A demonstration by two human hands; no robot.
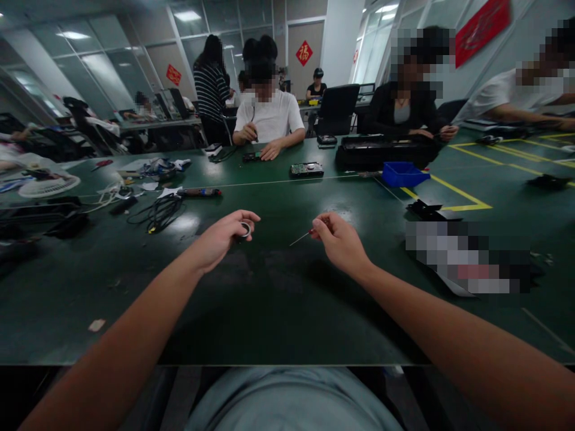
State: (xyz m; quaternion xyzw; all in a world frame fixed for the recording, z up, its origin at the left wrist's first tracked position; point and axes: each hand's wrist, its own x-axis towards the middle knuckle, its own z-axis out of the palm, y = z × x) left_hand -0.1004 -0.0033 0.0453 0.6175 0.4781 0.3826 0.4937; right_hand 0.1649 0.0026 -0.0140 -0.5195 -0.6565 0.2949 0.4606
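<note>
My left hand [224, 234] is curled around a small round ring-shaped part [245, 229], held between thumb and fingers just above the dark green table [269, 299]. My right hand [338, 239] pinches a thin screwdriver [302, 236] with a reddish handle. Its metal tip points left toward the ring, a short gap away. Both hands hover over the table's middle, in front of me.
A blue bin [403, 174] and a black case [381, 152] sit at the back right, inside yellow floor-tape lines. Coiled cables [157, 212], a pen-like tool [200, 192] and a white fan [48, 184] lie left. A circuit board [306, 170] lies mid-table. Several people sit opposite.
</note>
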